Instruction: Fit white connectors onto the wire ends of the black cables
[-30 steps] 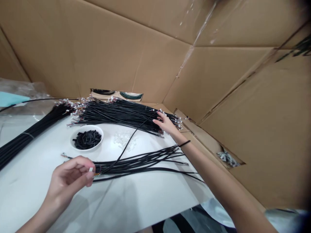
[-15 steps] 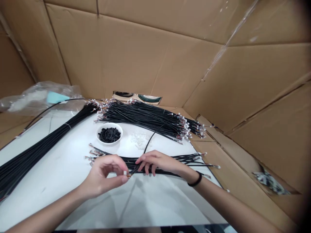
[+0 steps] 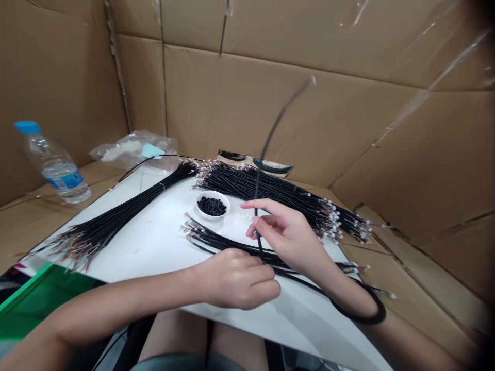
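My right hand [image 3: 284, 234] was narrowly pinched, holding a single thin black cable [image 3: 258, 216] between thumb and fingers; the cable rose past my fingertips, and its upper end blurred against the cardboard. My left hand [image 3: 234, 281] lay curled on a loose bunch of black connector-tipped cables [image 3: 209, 239]; I cannot tell whether it gripped anything. The lower end of the held cable ran down into that bunch, near my left hand.

Just beyond the bunch sat a small round white bowl [image 3: 223, 215], holding a heap of short black tubes [image 3: 211, 206]; small translucent white pieces [image 3: 245, 216] lay beside it, by my right fingers. A broad fan of black cables [image 3: 263, 190] lay behind the bowl, and a long tied bundle of black cables [image 3: 116, 226] lay to its left on a white board [image 3: 154, 252]. Farther left, a clear plastic bottle with a blue cap [image 3: 52, 165] stood on brown cardboard [image 3: 270, 108]; a crumpled clear plastic bag [image 3: 133, 149] held something white and a teal piece.
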`<state>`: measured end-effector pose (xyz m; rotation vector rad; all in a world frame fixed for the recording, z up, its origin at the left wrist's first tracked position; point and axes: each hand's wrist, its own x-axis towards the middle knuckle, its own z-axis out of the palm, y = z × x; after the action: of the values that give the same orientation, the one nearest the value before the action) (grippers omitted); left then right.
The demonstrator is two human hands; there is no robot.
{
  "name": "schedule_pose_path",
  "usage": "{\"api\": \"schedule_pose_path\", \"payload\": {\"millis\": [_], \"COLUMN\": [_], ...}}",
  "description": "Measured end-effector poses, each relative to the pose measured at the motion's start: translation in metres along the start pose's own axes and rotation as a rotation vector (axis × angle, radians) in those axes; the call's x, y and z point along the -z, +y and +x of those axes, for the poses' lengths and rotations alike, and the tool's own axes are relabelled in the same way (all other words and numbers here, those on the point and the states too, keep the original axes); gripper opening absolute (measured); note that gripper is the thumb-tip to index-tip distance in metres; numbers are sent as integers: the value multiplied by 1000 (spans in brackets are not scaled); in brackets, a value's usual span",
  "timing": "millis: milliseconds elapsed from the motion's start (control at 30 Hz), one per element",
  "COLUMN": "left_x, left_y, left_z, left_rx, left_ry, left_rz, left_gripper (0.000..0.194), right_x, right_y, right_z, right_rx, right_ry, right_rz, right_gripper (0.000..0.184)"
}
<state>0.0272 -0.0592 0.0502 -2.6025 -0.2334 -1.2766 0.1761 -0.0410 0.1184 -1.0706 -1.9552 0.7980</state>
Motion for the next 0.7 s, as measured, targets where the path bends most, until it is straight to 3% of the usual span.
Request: {"api": "schedule_pose_path", "payload": {"millis": [200, 367, 533, 700], "left_x": [12, 14, 24, 25], "left_y": [9, 14, 30, 74], "left_z": [-6, -18, -33, -72], "left_rx": [-53, -42, 98, 285], "left_ry": [48, -11, -247, -652], "left_rz": [270, 346, 313, 124], "left_gripper": [27, 27, 23, 17], "right_x": [-33, -55, -72, -89], "right_y": [-15, -19, -11, 14], "right_z": [14, 26, 39, 41], "right_rx": [407, 580, 585, 517], "right_ry": [-245, -508, -720, -794], "right_rz": [-262, -345, -475, -485], "right_gripper": [40, 48, 49, 49]}}
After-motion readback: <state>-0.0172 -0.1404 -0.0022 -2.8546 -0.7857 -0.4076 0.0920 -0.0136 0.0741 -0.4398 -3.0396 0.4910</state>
